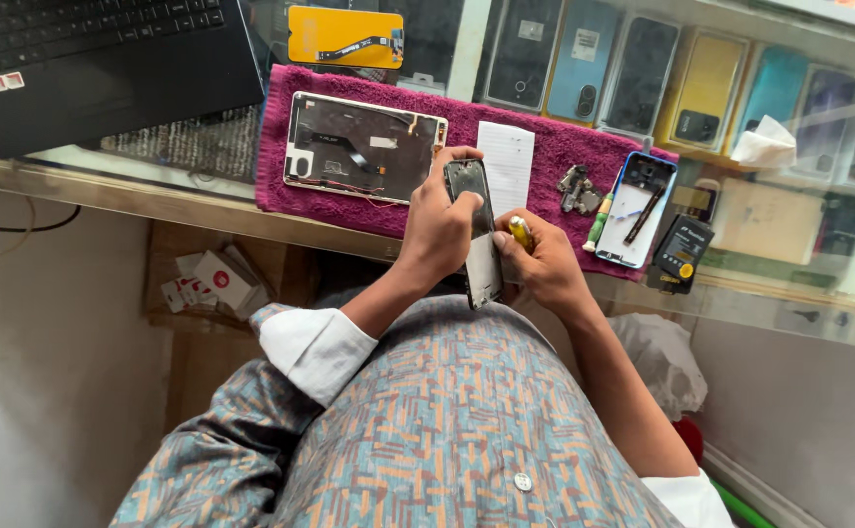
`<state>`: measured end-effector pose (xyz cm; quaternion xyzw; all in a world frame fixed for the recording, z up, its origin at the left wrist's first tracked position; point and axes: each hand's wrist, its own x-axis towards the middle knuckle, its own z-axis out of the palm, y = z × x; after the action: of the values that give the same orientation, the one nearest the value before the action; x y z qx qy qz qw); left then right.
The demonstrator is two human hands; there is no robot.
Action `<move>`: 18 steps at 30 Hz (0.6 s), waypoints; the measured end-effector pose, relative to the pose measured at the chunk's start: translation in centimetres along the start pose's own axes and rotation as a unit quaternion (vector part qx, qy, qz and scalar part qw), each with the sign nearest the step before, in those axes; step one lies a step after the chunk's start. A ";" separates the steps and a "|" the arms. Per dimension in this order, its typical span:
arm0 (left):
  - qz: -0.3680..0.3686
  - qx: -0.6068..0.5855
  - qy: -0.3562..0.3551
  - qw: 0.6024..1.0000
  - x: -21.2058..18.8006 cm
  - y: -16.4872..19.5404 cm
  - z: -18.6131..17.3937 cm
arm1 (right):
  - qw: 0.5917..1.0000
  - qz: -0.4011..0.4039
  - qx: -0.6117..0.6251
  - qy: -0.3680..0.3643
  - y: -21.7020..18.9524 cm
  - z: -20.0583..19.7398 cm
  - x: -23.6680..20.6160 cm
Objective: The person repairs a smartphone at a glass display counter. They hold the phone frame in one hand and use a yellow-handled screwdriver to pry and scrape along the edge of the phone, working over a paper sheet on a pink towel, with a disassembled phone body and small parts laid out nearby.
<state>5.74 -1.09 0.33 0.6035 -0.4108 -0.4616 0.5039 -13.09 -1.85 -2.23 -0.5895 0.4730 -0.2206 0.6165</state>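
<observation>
So I've got the phone frame [478, 235] gripped in my left hand [437, 230], fingers wrapped round its upper half, held up off the counter just in front of my chest. Its long axis runs pretty much straight away from me, top end pointing at the maroon towel [545, 147], bottom end hanging down toward my shirt. My right hand [545, 264] is pressed right up against the frame's right edge, closed around a little screwdriver with a yellow handle [519, 231], so the tool sits just beside the frame, to its right, about mid-length. Can't see the tip from here, my fingers hide it. The right hand is the closer one to the lower half of the frame, the left owns the top.

On the towel: an opened tablet back [364, 147] with its flex cable showing on the left, a white paper slip [508, 161] in the middle, a small clump of metal parts [576, 188], and then a blue phone case [635, 210] lying open like a tray, with a dark thin strip part inside it. A black battery [682, 251] lies just off the towel's right edge. Laptop [105, 59] is well off to the left, and under the glass counter [154, 200] there's a row of phones [643, 73] on display
</observation>
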 end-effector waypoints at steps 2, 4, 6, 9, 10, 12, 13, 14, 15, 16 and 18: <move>-0.001 -0.007 0.012 1.000 -0.1 0.0 0.5 | 1.000 0.000 0.008 -0.014 0.4 -0.6 -0.1; -0.007 -0.009 0.014 1.000 -0.2 0.0 1.2 | 0.999 0.007 0.022 0.026 1.1 -0.6 0.0; -0.020 -0.006 0.012 1.000 -0.4 -0.1 1.8 | 0.997 -0.016 -0.011 0.076 1.8 -0.2 0.2; -0.007 0.015 0.004 1.000 -0.4 -0.5 2.0 | 0.981 -0.068 -0.117 0.141 2.2 0.6 0.4; -0.017 0.009 0.005 1.000 -0.3 -0.6 2.0 | 0.975 -0.069 -0.144 0.154 2.1 0.8 0.4; -0.036 -0.002 0.004 0.999 -0.1 -0.8 1.9 | 0.963 -0.095 -0.185 0.169 1.5 1.0 0.6; -0.033 0.009 0.003 0.999 0.1 -0.9 1.9 | 0.957 -0.116 -0.201 0.171 1.2 1.0 0.6; -0.030 0.019 0.002 0.999 0.2 -0.9 1.8 | 0.951 -0.139 -0.217 0.172 0.8 0.9 0.6; -0.027 0.030 0.001 0.999 0.3 -0.9 1.7 | 0.942 -0.166 -0.232 0.177 0.4 0.8 0.6; -0.026 0.026 -0.003 0.999 0.3 -0.8 1.7 | 0.932 -0.192 -0.247 0.182 0.1 0.6 0.5; -0.023 0.018 -0.009 1.000 0.4 -0.7 1.5 | 0.932 -0.185 -0.250 0.185 -0.5 0.1 0.2</move>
<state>4.40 -1.69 -0.54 0.6176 -0.4099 -0.4709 0.4783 -12.77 -2.00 -1.87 -0.7507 0.5010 -0.3105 0.2986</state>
